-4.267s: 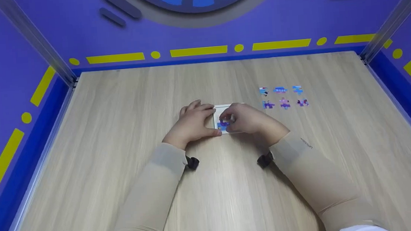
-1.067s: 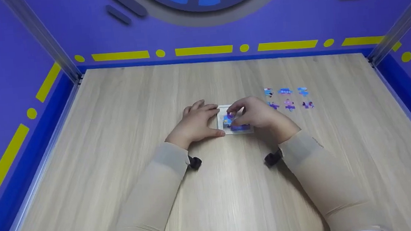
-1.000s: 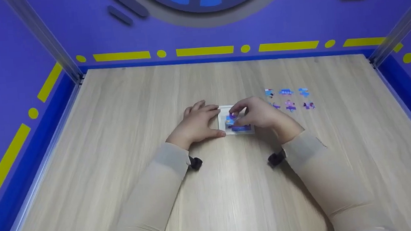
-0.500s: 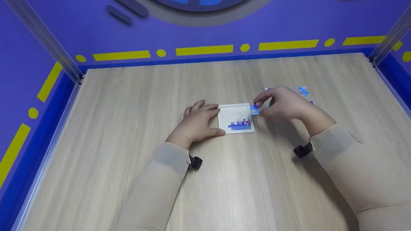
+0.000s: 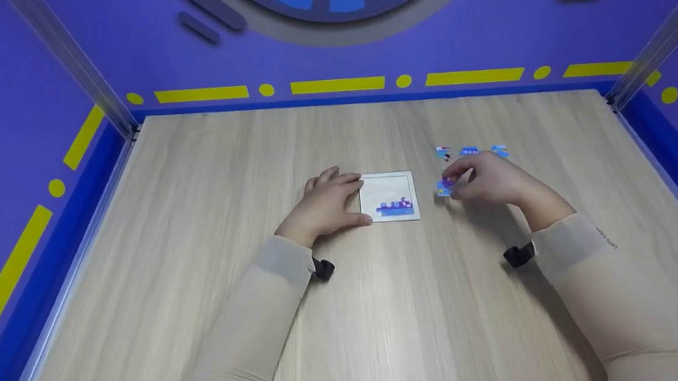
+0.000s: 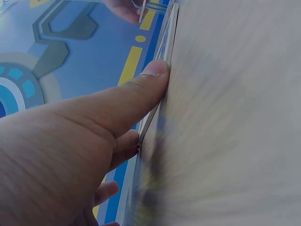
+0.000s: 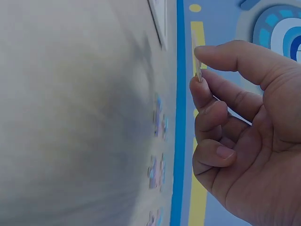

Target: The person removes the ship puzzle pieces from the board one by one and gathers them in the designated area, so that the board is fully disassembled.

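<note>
My left hand (image 5: pixel 322 205) rests at the left side of a shallow white puzzle tray (image 5: pixel 385 187). Its thumb presses the near left corner, and its fingers touch the far left corner. Joined purple and blue jigsaw pieces (image 5: pixel 396 207) lie in the tray's lower right part. Between thumb and fingertips, my right hand (image 5: pixel 491 180) pinches a blue and purple jigsaw piece (image 5: pixel 444 188), raised above the table right of the tray. In the right wrist view this thin piece (image 7: pixel 198 68) appears edge-on. The right hand hides part of the loose pieces.
Loose jigsaw pieces (image 5: pixel 469 151) lie in a row beyond my right hand; more pieces (image 7: pixel 154 173) show in the right wrist view. The wooden table (image 5: pixel 356 312) is bounded by blue-purple panels (image 5: pixel 333 56) at the back and sides.
My right hand has carried the pinched piece from above the tray to the right, towards the loose pieces, uncovering the joined pieces. The left hand stays at the tray's left edge.
</note>
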`<control>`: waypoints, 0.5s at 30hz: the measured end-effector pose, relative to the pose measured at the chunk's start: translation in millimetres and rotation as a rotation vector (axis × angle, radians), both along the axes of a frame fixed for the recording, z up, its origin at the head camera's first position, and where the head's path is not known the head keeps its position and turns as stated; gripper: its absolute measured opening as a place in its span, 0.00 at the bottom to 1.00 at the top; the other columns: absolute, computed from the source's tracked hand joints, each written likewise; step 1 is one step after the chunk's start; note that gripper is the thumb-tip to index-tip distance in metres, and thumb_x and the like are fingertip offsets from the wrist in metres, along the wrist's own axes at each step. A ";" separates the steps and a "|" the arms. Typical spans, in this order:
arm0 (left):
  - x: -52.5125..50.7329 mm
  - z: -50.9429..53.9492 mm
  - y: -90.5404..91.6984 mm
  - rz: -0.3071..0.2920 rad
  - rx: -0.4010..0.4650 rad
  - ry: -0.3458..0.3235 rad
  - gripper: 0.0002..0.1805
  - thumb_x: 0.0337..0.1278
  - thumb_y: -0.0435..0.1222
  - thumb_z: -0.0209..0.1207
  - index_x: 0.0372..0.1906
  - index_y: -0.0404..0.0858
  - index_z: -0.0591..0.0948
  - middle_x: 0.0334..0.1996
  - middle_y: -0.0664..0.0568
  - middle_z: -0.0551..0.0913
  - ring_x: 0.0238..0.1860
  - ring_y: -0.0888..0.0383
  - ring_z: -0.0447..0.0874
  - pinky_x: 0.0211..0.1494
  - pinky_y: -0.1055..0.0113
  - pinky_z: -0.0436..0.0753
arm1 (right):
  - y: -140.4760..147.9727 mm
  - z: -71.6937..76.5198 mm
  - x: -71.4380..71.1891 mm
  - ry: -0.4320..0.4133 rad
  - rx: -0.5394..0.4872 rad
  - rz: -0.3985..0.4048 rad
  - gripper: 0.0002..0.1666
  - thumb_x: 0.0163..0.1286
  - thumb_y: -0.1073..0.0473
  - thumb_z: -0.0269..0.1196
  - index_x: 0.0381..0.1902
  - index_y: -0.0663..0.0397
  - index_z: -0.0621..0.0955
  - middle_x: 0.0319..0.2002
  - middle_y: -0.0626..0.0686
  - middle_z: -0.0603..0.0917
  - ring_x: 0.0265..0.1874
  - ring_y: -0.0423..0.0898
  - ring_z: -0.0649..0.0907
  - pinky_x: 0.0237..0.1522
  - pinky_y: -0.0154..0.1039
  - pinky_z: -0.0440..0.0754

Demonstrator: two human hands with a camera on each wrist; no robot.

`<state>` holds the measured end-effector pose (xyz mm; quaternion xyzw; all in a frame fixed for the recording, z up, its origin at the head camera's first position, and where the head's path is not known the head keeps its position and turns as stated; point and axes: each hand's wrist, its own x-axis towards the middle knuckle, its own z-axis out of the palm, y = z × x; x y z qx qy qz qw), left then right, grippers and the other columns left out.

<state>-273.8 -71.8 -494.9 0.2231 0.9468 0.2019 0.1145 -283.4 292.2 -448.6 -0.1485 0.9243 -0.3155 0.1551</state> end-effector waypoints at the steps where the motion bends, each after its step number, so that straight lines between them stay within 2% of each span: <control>1: 0.0 -0.1 0.1 -0.001 -0.002 0.000 0.52 0.67 0.63 0.74 0.87 0.45 0.72 0.90 0.54 0.67 0.95 0.41 0.47 0.94 0.35 0.50 | 1.9 -1.2 0.1 -0.001 0.011 0.001 0.25 0.70 0.59 0.77 0.65 0.58 0.90 0.59 0.60 0.92 0.51 0.54 0.83 0.49 0.40 0.83; 9: -0.3 0.3 0.5 0.004 -0.008 0.002 0.52 0.67 0.64 0.74 0.87 0.45 0.72 0.90 0.54 0.67 0.95 0.41 0.47 0.94 0.35 0.50 | 9.4 -8.4 0.9 -0.012 0.067 -0.001 0.27 0.70 0.60 0.77 0.66 0.61 0.89 0.62 0.62 0.91 0.59 0.59 0.85 0.61 0.55 0.84; 15: -0.4 -0.3 0.6 0.002 -0.007 0.002 0.52 0.67 0.64 0.74 0.87 0.45 0.72 0.90 0.54 0.67 0.95 0.40 0.47 0.94 0.35 0.50 | 12.2 -10.8 2.3 -0.003 0.080 0.021 0.27 0.66 0.62 0.79 0.62 0.63 0.90 0.60 0.64 0.92 0.57 0.59 0.86 0.60 0.56 0.86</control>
